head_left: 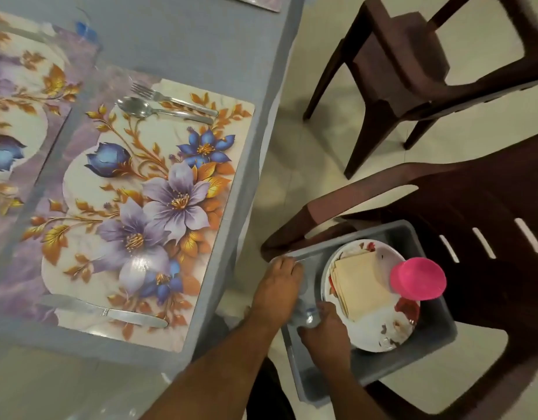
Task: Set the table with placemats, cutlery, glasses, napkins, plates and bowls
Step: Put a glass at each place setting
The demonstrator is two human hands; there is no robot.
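A grey bin (419, 356) sits on a brown chair and holds floral plates (379, 328), cream napkins (361, 283) and a pink cup (417, 278). Both hands are inside the bin's left side. My left hand (278, 287) curls over a clear glass (305, 312) near the bin's rim, and my right hand (325, 331) grips the same glass from below. On the table, the nearest floral placemat (89, 189) carries a fork (171, 98) and spoon (152, 110) at its far end and a knife (110, 312) at its near end.
A second placemat (16, 122) lies to the left and another (255, 1) at the far table edge. The blue-grey tablecloth (186, 40) covers the table. A second brown chair (413, 65) stands on the pale floor beyond the bin's chair (488, 207).
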